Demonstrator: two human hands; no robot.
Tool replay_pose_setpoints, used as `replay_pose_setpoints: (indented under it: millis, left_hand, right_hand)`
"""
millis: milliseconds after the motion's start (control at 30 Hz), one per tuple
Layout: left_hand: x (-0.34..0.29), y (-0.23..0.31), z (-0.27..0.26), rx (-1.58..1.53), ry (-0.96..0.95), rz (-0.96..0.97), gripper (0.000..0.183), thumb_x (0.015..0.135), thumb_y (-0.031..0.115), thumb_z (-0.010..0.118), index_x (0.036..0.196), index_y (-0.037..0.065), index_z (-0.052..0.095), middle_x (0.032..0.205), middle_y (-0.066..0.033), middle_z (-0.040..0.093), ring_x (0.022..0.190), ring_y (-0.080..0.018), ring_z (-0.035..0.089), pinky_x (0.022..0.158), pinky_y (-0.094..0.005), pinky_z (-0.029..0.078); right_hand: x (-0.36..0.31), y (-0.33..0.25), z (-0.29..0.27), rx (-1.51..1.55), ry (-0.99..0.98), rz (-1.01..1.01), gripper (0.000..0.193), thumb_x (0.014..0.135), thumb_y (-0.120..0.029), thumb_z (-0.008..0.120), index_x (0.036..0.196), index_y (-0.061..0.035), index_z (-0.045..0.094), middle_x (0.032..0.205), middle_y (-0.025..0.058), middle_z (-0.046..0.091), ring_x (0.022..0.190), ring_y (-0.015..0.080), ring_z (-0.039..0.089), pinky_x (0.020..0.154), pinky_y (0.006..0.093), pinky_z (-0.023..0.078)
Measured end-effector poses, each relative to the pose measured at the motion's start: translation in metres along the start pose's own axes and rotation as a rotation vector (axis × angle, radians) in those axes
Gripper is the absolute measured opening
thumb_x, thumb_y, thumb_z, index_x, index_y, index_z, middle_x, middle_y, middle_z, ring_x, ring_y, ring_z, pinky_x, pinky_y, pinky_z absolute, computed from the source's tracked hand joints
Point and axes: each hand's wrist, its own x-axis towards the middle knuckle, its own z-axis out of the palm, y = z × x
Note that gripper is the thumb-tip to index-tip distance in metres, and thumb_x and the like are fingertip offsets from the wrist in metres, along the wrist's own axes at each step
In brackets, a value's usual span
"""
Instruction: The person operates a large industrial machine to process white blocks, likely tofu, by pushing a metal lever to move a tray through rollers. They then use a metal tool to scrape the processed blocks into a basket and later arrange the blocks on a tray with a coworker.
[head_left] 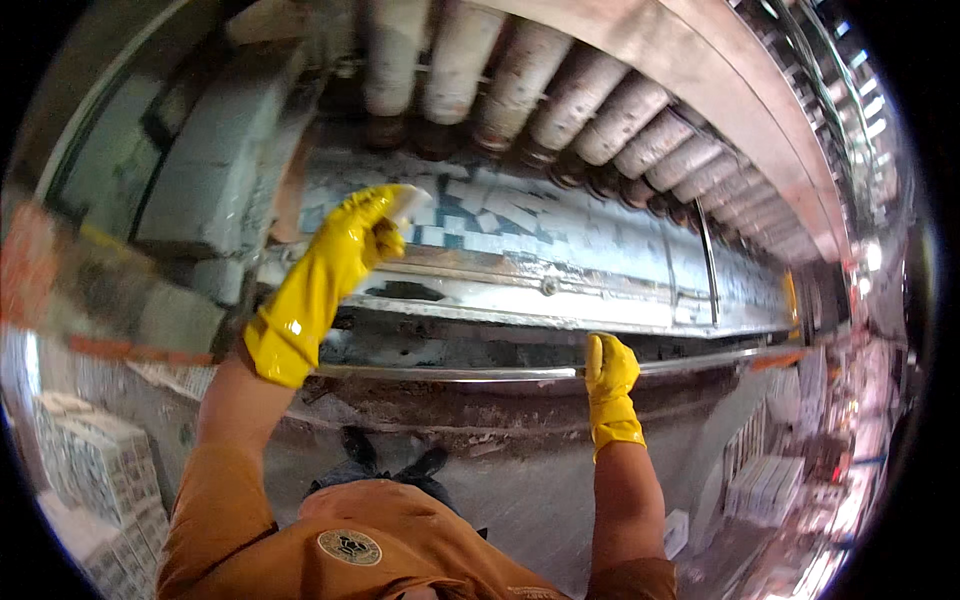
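Note:
In a yellow rubber glove, my left hand [355, 235] is raised over the near part of a wet conveyor bed, its fingers closed on a small pale, flat piece [411, 203] like a tile. Many small white and pale tiles [480, 243] lie scattered on the bed below, some in rows, others skewed. My right hand [611, 372], gloved the same way, is wrapped round a shiny metal rail [470, 375] that runs along the machine's front. The glove hides the part of the rail inside its grip.
Behind the tiles stands a row of thick, stained cylinders [510, 85] under a curved beam [740, 70]. A pale metal ledge [540, 298] borders the bed. At left is a grey block-shaped housing [205, 165]. Stacked pale blocks [105, 455] and bundles [765, 488] stand on the floor.

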Motion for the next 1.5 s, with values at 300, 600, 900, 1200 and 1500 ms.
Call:
replay_pose_setpoints:
  millis: [300,600,900,1200,1500]
  left_hand:
    - [-0.272,-0.033,-0.079,0.368,-0.134,-0.354,0.043,0.098,0.025,0.075,0.135,0.005,0.067,0.119,-0.0066,0.072,0.104,-0.0152,0.069,0.083,-0.0324,0.059]
    - [-0.379,-0.037,-0.223,0.651,1.049,-0.371,0.064,0.089,0.033,0.077,0.142,0.004,0.058,0.122,-0.0175,0.073,0.112,-0.0333,0.069,0.101,-0.0462,0.052]
    - [-0.276,0.017,-0.027,1.555,0.079,0.371,0.053,0.089,0.025,0.078,0.137,0.007,0.064,0.130,-0.0173,0.069,0.113,-0.0383,0.067,0.098,-0.0444,0.053]
    - [-0.134,0.016,-0.044,1.802,0.412,0.213,0.050,0.092,0.046,0.071,0.126,0.008,0.070,0.115,-0.0194,0.074,0.107,-0.0391,0.068,0.093,-0.0493,0.052]
    - [-0.108,0.019,-0.041,1.965,0.662,-0.033,0.053,0.092,0.052,0.066,0.120,0.008,0.070,0.116,-0.0172,0.073,0.111,-0.0369,0.068,0.094,-0.0495,0.052]
  right_hand:
    - [-0.015,0.019,0.015,-0.045,0.025,-0.023,0.042,0.105,-0.039,0.053,0.106,-0.0035,0.074,0.085,0.0175,0.072,0.070,0.0346,0.070,0.067,0.0416,0.055]
    - [-0.012,0.044,0.027,0.043,-0.013,0.078,0.042,0.107,-0.041,0.054,0.107,-0.0042,0.074,0.084,0.0091,0.073,0.059,0.0172,0.065,0.057,0.0331,0.053]
    - [0.016,-0.006,-0.007,0.003,-0.127,0.106,0.042,0.105,-0.044,0.052,0.107,-0.0096,0.076,0.090,0.0142,0.074,0.080,0.0354,0.071,0.074,0.0443,0.054]
    - [0.050,0.014,-0.012,-0.013,-0.164,0.002,0.036,0.100,-0.043,0.059,0.109,-0.0116,0.075,0.093,0.0147,0.076,0.086,0.0387,0.071,0.078,0.0466,0.055]
    - [0.070,0.188,-0.033,-0.146,-0.269,-0.076,0.048,0.104,-0.052,0.053,0.106,-0.0079,0.072,0.084,0.0129,0.074,0.076,0.0343,0.071,0.069,0.0464,0.055]
